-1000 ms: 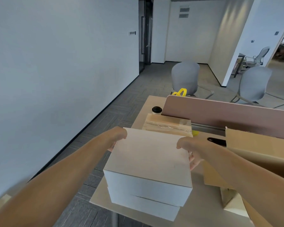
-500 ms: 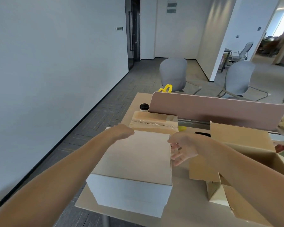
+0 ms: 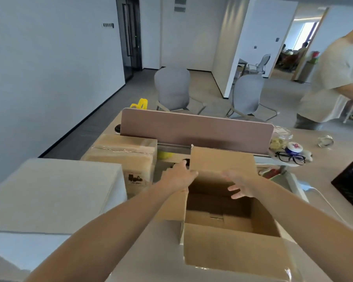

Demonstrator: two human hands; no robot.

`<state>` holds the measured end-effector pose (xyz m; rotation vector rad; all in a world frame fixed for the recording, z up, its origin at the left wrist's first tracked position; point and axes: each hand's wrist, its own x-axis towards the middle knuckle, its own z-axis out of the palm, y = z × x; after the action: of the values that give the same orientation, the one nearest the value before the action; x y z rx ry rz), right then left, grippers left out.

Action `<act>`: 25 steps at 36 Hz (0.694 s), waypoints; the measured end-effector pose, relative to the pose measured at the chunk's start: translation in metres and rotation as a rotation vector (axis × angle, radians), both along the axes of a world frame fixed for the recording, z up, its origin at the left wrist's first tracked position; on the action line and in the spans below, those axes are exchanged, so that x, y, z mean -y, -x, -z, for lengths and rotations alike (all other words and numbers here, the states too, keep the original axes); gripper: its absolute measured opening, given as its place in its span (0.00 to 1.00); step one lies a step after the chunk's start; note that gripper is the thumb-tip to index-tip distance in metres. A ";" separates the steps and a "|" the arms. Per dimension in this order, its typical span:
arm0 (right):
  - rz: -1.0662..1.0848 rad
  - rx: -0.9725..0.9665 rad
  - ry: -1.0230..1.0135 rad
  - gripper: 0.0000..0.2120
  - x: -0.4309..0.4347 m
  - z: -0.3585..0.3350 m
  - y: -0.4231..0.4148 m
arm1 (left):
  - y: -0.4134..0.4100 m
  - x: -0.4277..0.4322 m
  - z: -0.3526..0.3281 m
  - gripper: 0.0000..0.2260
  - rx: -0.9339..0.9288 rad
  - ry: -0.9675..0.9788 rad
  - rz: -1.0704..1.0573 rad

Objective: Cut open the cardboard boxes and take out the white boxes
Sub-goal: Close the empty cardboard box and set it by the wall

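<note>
Cardboard box (image 3: 232, 247) open; left hand (image 3: 178, 177) grips its left rim, right hand (image 3: 239, 185) splayed above opening.

The stacked boxes (image 3: 49, 192) sit left on the desk (image 3: 157, 251), the sealed cardboard box (image 3: 126, 153) just behind them, and the open cardboard box (image 3: 232, 247) to their right. A divider (image 3: 196, 131) stands behind, and glasses (image 3: 290, 158) lie farther right, perhaps on a tray (image 3: 276, 156).

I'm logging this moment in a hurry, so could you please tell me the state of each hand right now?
Left hand: on the open box flap; grip cannot be told.
Right hand: open, holding nothing, over the box.
</note>
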<state>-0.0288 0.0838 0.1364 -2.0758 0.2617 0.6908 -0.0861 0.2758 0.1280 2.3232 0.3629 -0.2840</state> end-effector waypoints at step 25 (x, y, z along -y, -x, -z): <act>0.335 -0.272 0.216 0.44 0.210 0.107 -0.045 | -0.058 -0.009 0.155 0.71 -0.307 -0.074 -0.458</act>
<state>0.0165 -0.1265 0.0293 -2.0650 0.8507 0.7615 -0.0283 0.2849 -0.0272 2.1896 1.0526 -0.4021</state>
